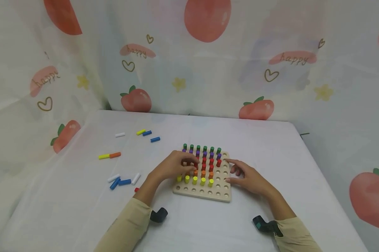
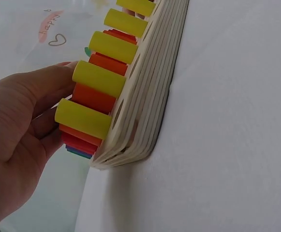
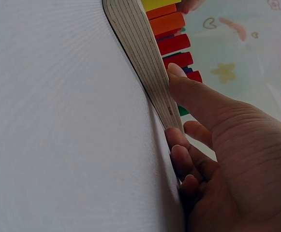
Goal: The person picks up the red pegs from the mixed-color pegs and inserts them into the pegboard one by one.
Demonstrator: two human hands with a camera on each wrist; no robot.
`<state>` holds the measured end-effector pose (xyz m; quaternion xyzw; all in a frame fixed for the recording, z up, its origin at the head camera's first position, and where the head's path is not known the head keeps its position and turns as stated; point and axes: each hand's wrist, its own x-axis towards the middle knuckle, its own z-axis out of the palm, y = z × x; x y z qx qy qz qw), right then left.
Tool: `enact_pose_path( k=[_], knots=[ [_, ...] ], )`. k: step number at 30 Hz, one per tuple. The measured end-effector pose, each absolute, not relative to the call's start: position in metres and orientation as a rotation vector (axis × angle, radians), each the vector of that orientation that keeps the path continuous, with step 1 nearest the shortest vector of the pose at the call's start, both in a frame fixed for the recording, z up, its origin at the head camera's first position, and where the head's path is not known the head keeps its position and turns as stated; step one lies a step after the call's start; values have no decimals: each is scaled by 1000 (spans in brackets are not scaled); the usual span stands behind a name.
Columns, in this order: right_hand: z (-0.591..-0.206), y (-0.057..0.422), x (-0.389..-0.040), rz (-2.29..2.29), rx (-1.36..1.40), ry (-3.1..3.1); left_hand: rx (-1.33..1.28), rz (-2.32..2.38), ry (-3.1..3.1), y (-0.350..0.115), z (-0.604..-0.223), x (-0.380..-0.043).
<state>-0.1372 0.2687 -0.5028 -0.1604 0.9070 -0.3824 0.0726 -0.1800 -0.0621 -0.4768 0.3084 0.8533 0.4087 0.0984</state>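
A square wooden pegboard [image 1: 202, 196] bears rows of green, purple, red, orange and yellow pegs. My left hand [image 1: 173, 165] reaches over its left part; curled fingers and thumb pinch around a red peg [image 1: 195, 166]. In the left wrist view the yellow pegs [image 2: 99, 79] hide the fingertips of my left hand [image 2: 19, 116]. At the board's right edge, my right hand [image 1: 250, 177] holds it. The right wrist view shows that thumb [image 3: 198, 96] on top of the board [image 3: 147, 67], the other fingers curled at its side.
Loose pegs lie on the white tabletop to the left: blue [image 1: 124, 182], white [image 1: 136, 179], yellow [image 1: 104, 156] and orange [image 1: 115, 154] ones. Farther back are more, among them a blue peg [image 1: 155, 139]. A printed curtain [image 1: 208, 77] hangs behind the table.
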Motion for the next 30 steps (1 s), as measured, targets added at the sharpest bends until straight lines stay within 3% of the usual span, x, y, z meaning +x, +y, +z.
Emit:
enact_pose_path(
  k=[30],
  knots=[
    [-505, 267, -139, -1143, -470, 2726, 842, 1230, 2645, -138, -483, -163]
  ],
)
